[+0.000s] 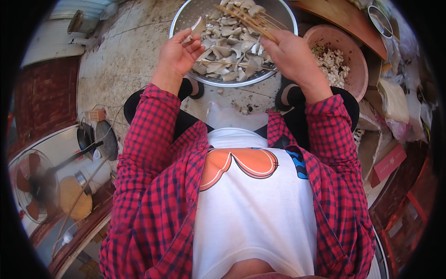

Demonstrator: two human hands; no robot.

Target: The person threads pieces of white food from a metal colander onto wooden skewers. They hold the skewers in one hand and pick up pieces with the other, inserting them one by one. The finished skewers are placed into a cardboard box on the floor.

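Observation:
A wide perforated metal colander (240,83) stands on the floor before me, full of torn grey-white oyster mushroom pieces (228,52). Between the thumb and fingers of my left hand (179,52), at the colander's left rim, is one mushroom piece (198,26); the other fingers are loosely curled. My right hand (292,52) grips a bundle of thin wooden skewers (245,19) over the right side. The skewers point up and left above the mushrooms. Another long skewer (240,65) lies across the pieces near the front rim.
To the right stands a pink plastic basin (357,66) holding pale mushroom scraps (332,68). Behind it is a brown board (352,24), with plastic bags and cardboard alongside. An electric fan (36,185) is at the left. Dirt specks the tiled floor (115,59).

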